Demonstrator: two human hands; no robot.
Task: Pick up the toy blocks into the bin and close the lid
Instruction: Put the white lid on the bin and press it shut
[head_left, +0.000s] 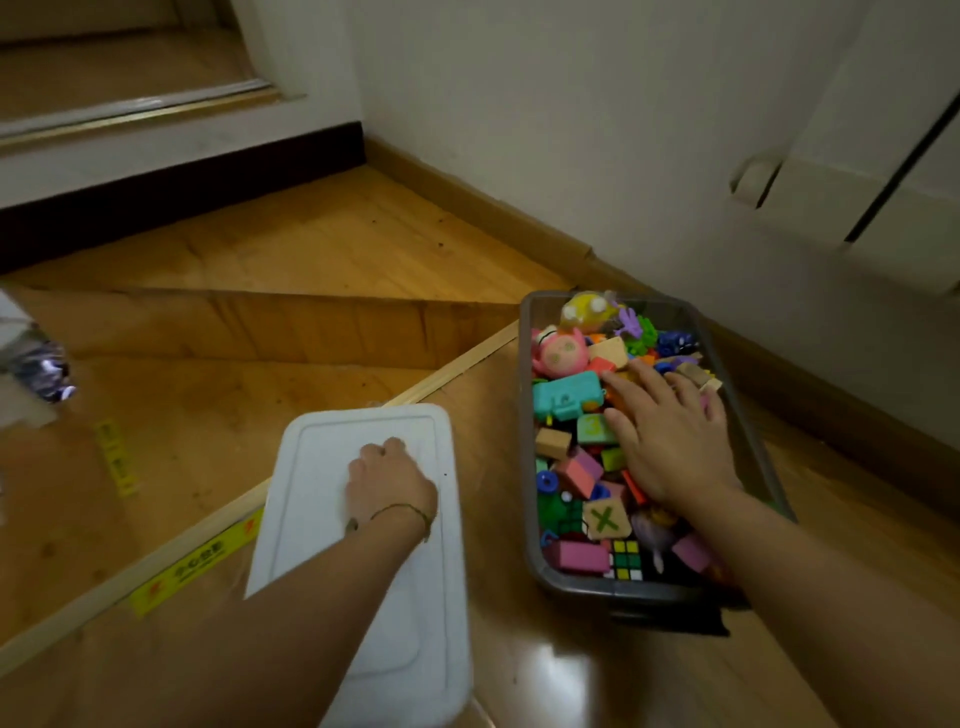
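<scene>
Found right hand (670, 441) laid flat, grip apart, on toy blocks (577, 474) in bin (525, 447); left hand (389, 483) fisted, grip together, on lid (317, 530).

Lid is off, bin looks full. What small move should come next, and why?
Probably move the left hand to the edge of the lid and grip it: it rests centrally with fingers curled, the bin is full, and the right hand presses the toys.
</scene>
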